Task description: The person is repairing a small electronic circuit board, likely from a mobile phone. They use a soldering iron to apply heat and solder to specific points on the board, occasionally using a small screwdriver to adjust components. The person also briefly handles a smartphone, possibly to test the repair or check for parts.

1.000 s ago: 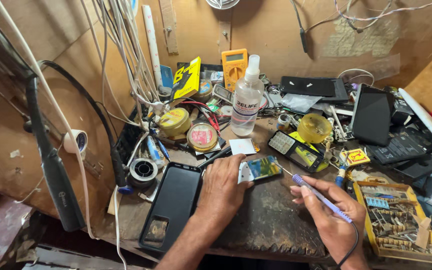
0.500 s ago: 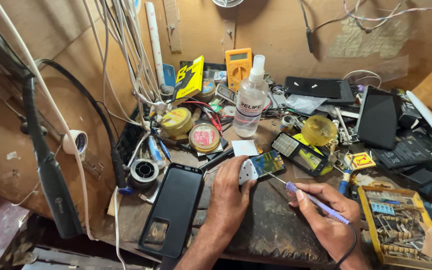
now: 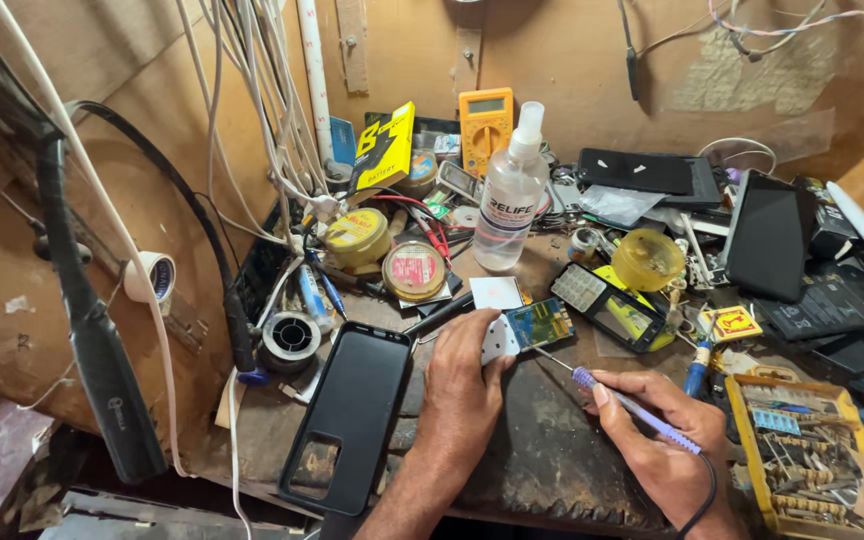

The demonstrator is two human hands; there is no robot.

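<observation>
My left hand (image 3: 462, 385) pins the small green circuit board (image 3: 530, 328) on the worn dark bench (image 3: 542, 460); my right hand (image 3: 664, 440), fingers clamped, angles a blue-handled soldering iron (image 3: 620, 400) (tip best kept steady, I judge).

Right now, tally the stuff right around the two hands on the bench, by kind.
Hands: 2 (left hand, right hand)
Circuit board, under the left fingers: 1
Purple-handled screwdriver, in the right hand: 1
Black phone case, lying left of the left hand: 1
Clear spray bottle, upright behind the board: 1
Round tins: 2
Total: 8
</observation>
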